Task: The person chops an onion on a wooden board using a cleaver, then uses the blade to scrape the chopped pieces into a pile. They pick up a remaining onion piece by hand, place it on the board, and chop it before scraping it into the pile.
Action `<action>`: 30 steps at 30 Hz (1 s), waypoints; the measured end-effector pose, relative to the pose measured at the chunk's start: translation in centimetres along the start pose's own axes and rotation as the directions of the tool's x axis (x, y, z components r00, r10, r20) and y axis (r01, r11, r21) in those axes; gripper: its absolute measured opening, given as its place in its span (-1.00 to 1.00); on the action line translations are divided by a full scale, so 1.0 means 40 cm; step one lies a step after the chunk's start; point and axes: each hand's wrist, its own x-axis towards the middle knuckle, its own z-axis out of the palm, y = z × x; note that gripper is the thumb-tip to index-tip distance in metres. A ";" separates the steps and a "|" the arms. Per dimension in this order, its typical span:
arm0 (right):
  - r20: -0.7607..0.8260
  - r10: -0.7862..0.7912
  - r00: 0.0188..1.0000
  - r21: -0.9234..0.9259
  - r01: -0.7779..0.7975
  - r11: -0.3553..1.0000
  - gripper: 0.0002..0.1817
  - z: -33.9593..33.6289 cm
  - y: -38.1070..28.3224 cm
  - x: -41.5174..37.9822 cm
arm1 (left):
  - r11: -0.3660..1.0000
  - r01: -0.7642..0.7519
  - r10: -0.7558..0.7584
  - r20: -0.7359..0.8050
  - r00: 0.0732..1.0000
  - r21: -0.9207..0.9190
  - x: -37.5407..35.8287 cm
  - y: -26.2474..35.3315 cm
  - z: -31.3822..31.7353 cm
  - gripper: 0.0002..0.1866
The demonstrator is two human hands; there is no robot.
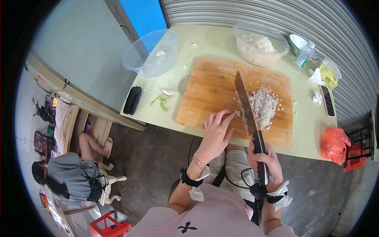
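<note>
We see chopped bits [265,106] on the board [209,91], right of the cleaver [245,103]; a bowl [260,57] stands behind; a phone [327,101] lies right; a basin [152,65], left.

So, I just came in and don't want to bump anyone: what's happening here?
A person is chopping something white. Their right hand holds a cleaver over the wooden board; their left hand is at the board's near edge, fingertips close to the blade. A chopped white heap lies right of the blade, with small bits on its left. More white food fills much of a clear bowl beyond the board.
</note>
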 end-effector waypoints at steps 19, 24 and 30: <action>0.012 0.023 1.000 -0.081 -0.022 0.996 -0.77 0.027 -0.024 -0.011 | 1.000 -0.001 0.003 0.058 0.998 -0.027 -0.004 -0.003 -0.013 -0.52; 0.001 0.055 0.998 -0.073 -0.055 0.996 -0.77 0.018 -0.022 -0.001 | 1.000 -0.006 0.008 0.038 0.999 -0.029 0.000 0.002 -0.008 -0.52; 0.021 0.039 0.999 -0.030 -0.039 0.999 -0.77 0.024 -0.027 -0.010 | 0.999 0.009 -0.009 0.019 1.000 -0.040 0.004 0.015 -0.008 -0.54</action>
